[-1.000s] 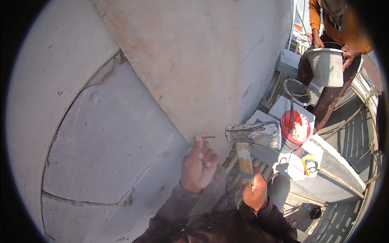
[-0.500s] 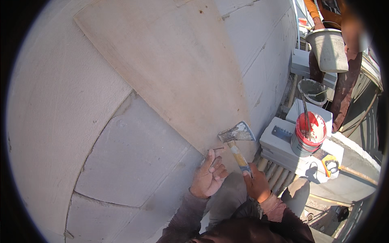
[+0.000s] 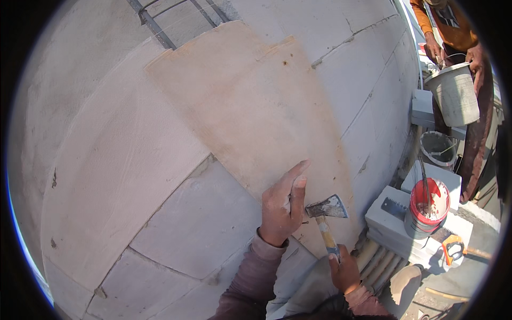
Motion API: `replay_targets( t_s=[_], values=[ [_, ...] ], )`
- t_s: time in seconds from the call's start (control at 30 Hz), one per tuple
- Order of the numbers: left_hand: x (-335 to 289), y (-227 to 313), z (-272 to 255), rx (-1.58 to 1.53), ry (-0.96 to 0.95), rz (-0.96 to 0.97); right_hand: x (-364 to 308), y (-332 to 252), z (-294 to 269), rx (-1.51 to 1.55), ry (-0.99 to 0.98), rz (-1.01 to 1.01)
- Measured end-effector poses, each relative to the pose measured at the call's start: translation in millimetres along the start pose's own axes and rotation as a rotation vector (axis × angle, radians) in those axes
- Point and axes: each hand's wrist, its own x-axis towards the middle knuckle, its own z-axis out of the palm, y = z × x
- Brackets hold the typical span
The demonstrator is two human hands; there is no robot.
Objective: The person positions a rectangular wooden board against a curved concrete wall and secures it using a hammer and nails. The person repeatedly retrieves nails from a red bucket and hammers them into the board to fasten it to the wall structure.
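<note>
My right hand (image 3: 345, 271) grips the wooden handle of a hatchet (image 3: 326, 226), its head up and its blade toward the right. Behind it, a tan board (image 3: 250, 106) lies against the pale block wall (image 3: 186, 224). My left hand (image 3: 282, 208) is raised at the board's lower left part, fingers stretched upward and nothing seen in them. Whether it touches the board I cannot tell. Just below the hatchet head a small dark nail (image 3: 305, 222) shows at the board, close to my left wrist.
At right, pale blocks (image 3: 381, 213) bear a red-rimmed bucket (image 3: 426, 210) and a yellow-handled saw (image 3: 453, 249). Beyond stands a dark bucket (image 3: 438, 148). A person in orange sleeves holds a pale bucket (image 3: 456, 96). Metal bars (image 3: 160, 29) cross the wall at the top.
My left hand has let go of the nail and moved up along the board, its fingers now straight. The hatchet stays in my right hand. The view has shifted, showing the board's upper end.
</note>
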Motion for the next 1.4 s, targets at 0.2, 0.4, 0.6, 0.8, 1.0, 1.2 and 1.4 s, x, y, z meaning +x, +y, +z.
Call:
replay_targets(
  t_s=[0.2, 0.4, 0.6, 0.8, 1.0, 1.2, 1.4],
  values=[
    [-1.7, -34.1, -2.1, 0.045, 0.032, 0.098, -2.4, 9.6, 5.2, 0.179, -0.051, -0.022],
    [-6.2, -44.0, 1.5, 0.093, 0.062, 0.196, -24.6, 17.5, 0.6, 0.233, -0.093, 0.006],
    [-7.7, -53.4, -7.5, 0.097, 0.088, 0.265, -22.2, -10.4, -22.0, 0.419, 0.295, -0.404],
    [-2.1, -34.1, 5.5, 0.058, 0.100, 0.244, -11.0, 3.4, -11.6, -0.017, -0.009, -0.363],
    [-4.5, -35.6, 0.0, 0.034, 0.105, 0.228, -13.0, -23.2, -35.7, 0.377, 0.214, -0.374],
    [0.3, -33.0, -0.6, 0.109, 0.105, 0.228, -12.9, -11.6, 0.4, 0.579, 0.370, -0.413],
    [-0.8, -47.3, -8.2, 0.195, 0.092, 0.311, -4.5, -2.3, 6.8, 0.248, 0.010, -0.162]
  ],
)
